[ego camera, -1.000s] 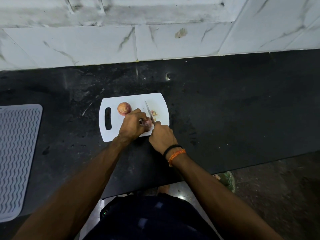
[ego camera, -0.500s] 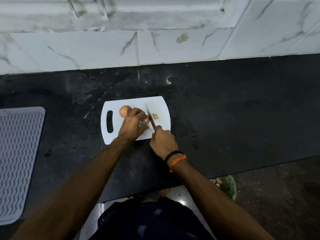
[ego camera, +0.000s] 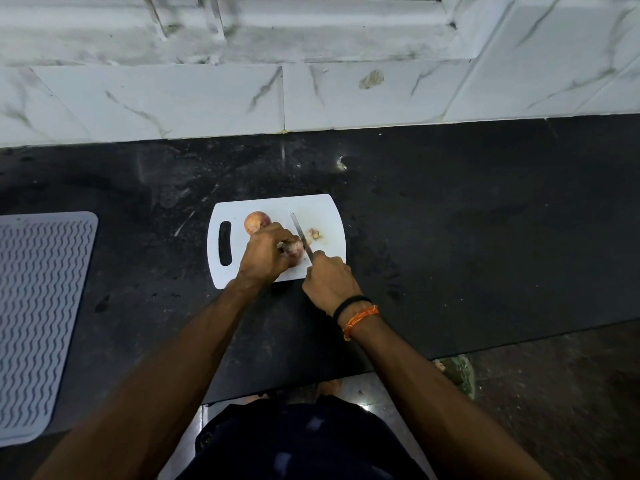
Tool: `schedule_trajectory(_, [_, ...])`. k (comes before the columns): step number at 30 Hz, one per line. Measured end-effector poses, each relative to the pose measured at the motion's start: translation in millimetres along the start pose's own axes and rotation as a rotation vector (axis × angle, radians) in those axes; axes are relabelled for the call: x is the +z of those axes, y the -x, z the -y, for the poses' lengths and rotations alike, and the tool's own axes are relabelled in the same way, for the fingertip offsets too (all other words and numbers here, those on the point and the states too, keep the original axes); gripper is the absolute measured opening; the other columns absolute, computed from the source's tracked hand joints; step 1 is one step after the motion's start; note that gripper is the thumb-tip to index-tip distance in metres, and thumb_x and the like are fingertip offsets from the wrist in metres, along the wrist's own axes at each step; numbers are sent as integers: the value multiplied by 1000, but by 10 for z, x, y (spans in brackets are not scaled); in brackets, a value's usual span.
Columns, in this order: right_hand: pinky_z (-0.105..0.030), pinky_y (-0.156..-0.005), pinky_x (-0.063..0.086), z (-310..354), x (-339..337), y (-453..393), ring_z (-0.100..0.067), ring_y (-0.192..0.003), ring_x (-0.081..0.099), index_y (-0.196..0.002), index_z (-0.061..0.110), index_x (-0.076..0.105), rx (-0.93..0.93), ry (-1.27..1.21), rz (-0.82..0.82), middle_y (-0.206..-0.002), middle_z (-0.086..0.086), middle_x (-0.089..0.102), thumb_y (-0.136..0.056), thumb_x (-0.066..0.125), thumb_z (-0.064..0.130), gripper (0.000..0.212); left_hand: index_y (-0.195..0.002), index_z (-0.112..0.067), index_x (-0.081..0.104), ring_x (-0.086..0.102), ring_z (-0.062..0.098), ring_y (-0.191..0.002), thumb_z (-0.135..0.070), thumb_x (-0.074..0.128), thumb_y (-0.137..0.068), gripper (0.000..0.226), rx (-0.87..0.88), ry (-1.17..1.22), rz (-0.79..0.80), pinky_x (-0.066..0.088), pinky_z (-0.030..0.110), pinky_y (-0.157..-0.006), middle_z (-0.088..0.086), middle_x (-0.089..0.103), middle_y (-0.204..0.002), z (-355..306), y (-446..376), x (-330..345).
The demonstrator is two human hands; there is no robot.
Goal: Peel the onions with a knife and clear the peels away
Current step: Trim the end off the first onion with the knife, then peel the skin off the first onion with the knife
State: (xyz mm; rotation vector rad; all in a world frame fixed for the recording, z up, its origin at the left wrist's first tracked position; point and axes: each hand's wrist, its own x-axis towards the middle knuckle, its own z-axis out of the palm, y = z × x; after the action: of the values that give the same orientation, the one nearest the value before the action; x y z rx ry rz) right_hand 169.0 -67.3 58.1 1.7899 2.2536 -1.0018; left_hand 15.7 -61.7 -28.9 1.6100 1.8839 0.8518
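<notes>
Starting at the bottom of the frame, two bare forearms reach up from a dark-clothed lap toward the middle, where the work sits. The right hand (ego camera: 329,280), with a black band and an orange thread at the wrist, has its fingers curled tight round the handle of a knife (ego camera: 300,233); the blade runs up and to the left from the fist. The left hand (ego camera: 265,256) is cupped over an onion (ego camera: 294,252), fingers curled round it so that only a pale, pinkish patch shows beside the blade. The edge lies against that onion's right side; whether it is cutting or only resting there I cannot tell.

Both hands work over a white cutting board (ego camera: 322,209) on the black counter (ego camera: 450,237) at the centre of the frame. Just beyond the left hand's knuckles lies a second onion (ego camera: 255,221), whose skin seems to be on. To the right of the blade, on the board, sits a small heap of peel scraps (ego camera: 316,234).

By my reading the job is at an early or middle stage: one onion is being trimmed, the other waits, and the scraps are yet to be cleared off the board.

Further out, a grey ribbed mat (ego camera: 38,306) lies at the left edge, and white marbled tiles (ego camera: 207,98) fill the top.
</notes>
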Motion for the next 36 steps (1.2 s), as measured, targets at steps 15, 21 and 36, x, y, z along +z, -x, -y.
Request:
schedule_trajectory(15, [-42, -87, 50, 16, 94, 60, -40, -110, 60, -122, 3, 51, -20, 35, -10, -119, -21, 61, -96, 50, 11, 28, -92, -8, 75, 66, 25, -89, -15, 86, -77, 20, -77, -22, 4, 58, 41, -83, 5, 69, -96, -6, 22, 38])
schedule_trajectory(21, [-43, -80, 47, -225, 272, 227, -42, -105, 60, -121, 4, 46, -3, 80, 14, -116, -22, 60, -96, 46, 11, 26, -99, -6, 74, 64, 26, -89, -16, 87, -75, 29, -95, -14, 2, 57, 42, -82, 7, 67, -99, 4, 35, 38])
schedule_trajectory(36, [-45, -77, 49, -697, 694, 98, -42, -88, 64, -120, 11, 44, -78, 78, -72, -101, -20, 67, -106, 35, 26, 22, -102, -14, 60, 64, 24, -85, -27, 86, -75, 40, -193, -109, -27, 58, 41, -74, 5, 67, -97, -30, 96, -53])
